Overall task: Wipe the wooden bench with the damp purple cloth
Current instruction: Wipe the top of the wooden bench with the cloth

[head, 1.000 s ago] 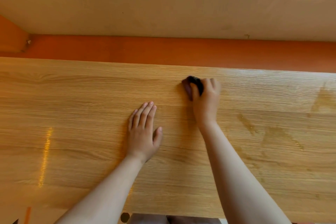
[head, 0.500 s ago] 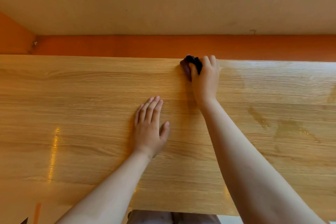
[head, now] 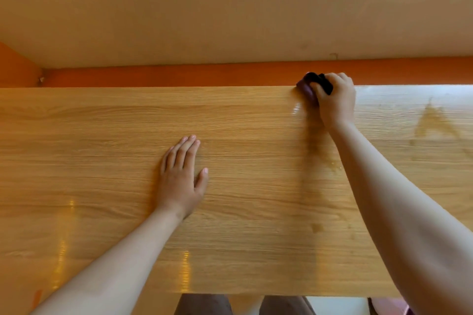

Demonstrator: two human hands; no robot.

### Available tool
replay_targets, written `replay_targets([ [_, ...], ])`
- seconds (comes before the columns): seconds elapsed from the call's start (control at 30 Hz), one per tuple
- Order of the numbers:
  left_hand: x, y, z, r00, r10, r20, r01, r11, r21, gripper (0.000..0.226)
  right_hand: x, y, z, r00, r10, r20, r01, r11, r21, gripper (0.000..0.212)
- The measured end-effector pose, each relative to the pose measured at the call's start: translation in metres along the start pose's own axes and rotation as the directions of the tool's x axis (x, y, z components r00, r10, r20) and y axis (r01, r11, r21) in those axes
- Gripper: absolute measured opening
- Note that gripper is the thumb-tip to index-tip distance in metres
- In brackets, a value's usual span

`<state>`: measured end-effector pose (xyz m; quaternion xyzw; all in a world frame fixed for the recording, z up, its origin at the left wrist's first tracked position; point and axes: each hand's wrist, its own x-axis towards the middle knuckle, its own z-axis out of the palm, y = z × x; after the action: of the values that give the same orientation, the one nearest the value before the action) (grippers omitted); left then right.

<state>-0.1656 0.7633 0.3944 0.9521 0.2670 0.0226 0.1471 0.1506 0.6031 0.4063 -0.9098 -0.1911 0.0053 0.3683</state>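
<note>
Two bare hands meet the grained, glossy wooden bench (head: 107, 151): the left hand (head: 182, 179) lies flat, fingers spread open. At the far edge, the right hand (head: 335, 100) grips the bunched purple cloth (head: 308, 84) beside an orange wall band (head: 179, 74), with damp streaks (head: 432, 120) nearby.

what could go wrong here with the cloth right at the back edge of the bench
The right hand holds the bunched cloth at the bench's far edge, so it could slip off into the orange strip behind. Wet patches remain on the right and may dry as streaks. The left hand rests flat on the surface and may leave prints.
</note>
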Motion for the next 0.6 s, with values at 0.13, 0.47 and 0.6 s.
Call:
replay_targets([
  [0.13,-0.001,0.002,0.000,1.000,0.006,0.021,-0.006,0.999,0.036,0.062,0.021,-0.002,-0.001,0.977,-0.169,0.133,0.175,0.984,-0.033,0.026],
  [0.47,-0.052,0.085,0.018,0.997,-0.076,-0.020,0.072,0.989,-0.131,0.057,0.022,0.014,-0.024,0.821,-0.402,0.406,0.460,0.886,-0.054,0.032],
  [0.6,-0.084,0.111,0.033,0.998,-0.055,0.035,0.060,0.986,-0.155,0.058,-0.010,0.016,-0.033,0.757,-0.443,0.481,0.511,0.860,-0.012,0.026],
])
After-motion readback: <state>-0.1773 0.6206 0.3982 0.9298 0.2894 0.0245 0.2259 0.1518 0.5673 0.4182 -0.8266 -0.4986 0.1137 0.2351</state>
